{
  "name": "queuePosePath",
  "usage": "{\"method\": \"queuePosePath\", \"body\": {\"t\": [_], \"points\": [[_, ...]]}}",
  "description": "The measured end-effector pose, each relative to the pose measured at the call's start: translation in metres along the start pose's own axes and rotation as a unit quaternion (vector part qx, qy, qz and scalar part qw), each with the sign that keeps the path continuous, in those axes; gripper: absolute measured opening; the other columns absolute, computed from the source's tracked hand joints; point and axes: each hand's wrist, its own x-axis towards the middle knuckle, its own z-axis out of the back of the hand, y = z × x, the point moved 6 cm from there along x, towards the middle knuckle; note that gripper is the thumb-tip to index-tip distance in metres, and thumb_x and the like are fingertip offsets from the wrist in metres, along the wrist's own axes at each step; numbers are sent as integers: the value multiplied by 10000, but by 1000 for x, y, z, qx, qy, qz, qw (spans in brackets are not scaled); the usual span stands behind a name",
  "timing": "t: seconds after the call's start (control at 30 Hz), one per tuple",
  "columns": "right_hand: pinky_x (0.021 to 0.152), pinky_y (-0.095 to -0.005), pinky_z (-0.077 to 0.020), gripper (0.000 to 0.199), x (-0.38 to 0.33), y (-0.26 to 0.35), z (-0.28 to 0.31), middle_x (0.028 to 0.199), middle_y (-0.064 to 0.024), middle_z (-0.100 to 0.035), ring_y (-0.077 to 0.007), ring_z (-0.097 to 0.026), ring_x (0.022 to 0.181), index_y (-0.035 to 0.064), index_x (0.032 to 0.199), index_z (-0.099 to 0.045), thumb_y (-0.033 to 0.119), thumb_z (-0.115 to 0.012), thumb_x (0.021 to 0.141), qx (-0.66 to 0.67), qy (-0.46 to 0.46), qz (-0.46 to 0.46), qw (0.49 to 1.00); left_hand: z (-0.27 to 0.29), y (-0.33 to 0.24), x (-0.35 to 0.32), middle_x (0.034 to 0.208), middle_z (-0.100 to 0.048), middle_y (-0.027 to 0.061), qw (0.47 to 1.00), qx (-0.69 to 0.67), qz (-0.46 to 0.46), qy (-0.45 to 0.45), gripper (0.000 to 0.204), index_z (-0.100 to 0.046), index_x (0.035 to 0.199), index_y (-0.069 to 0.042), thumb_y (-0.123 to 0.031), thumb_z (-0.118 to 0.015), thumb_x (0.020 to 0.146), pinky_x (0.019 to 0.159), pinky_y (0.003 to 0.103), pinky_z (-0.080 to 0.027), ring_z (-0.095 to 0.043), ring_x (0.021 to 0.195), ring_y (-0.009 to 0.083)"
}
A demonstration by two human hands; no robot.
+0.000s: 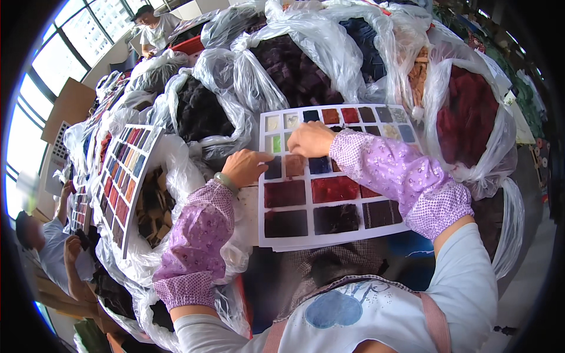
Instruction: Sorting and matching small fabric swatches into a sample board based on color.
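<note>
A white sample card (365, 217) lies tilted in front of me, with rows of coloured fibre swatches in cream, green, red, navy, brown and black. My left hand (243, 167) reaches over its left edge, fingers bent and close together by a dark swatch (273, 168); what lies under the fingertips is hidden. Beside the bright green swatch (276, 143), my right hand (313, 140) bends its fingers down in a pinch. Anything between them is too small to make out. Its forearm covers part of the card's right half. Purple flowered sleeve covers (388, 167) are on both forearms.
Clear plastic bags (312, 41) of dark fibre crowd around the card, with a dark red one (465, 115) at right. A second swatch card (126, 176) leans on bags at left. One person (56, 241) works at far left, another (158, 32) at the back.
</note>
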Motion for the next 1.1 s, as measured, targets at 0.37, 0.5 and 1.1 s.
{"method": "queuePosePath", "body": {"t": [0.37, 0.5, 1.1], "points": [[770, -418, -451, 519, 72, -177, 57, 942, -141, -599, -328, -561, 899, 192, 1168, -466, 422, -596, 721, 46, -269, -242, 931, 95, 95, 75, 787, -614, 160, 938, 103, 260, -207, 140, -627, 772, -131, -141, -505, 704, 663, 431, -479, -595, 761, 361], [766, -445, -451, 572, 122, -146, 26, 956, -160, -587, -366, -567, 866, 189, 1195, -417, 390, -618, 699, -28, -222, -144, 964, 69, 199, 33, 872, -620, 134, 926, 89, 346, -124, 178, -657, 800, -184, -119, -542, 681, 739, 404, -474, -590, 836, 334], [728, -376, -458, 222, 16, -143, 84, 926, -106, -611, -282, -577, 851, 168, 969, -568, 199, -562, 750, -73, -223, -133, 963, 33, 179, 52, 959, -592, 150, 927, 98, 312, -184, 311, -575, 1034, -188, -191, -574, 723, 735, 415, -476, -572, 884, 333]]}}
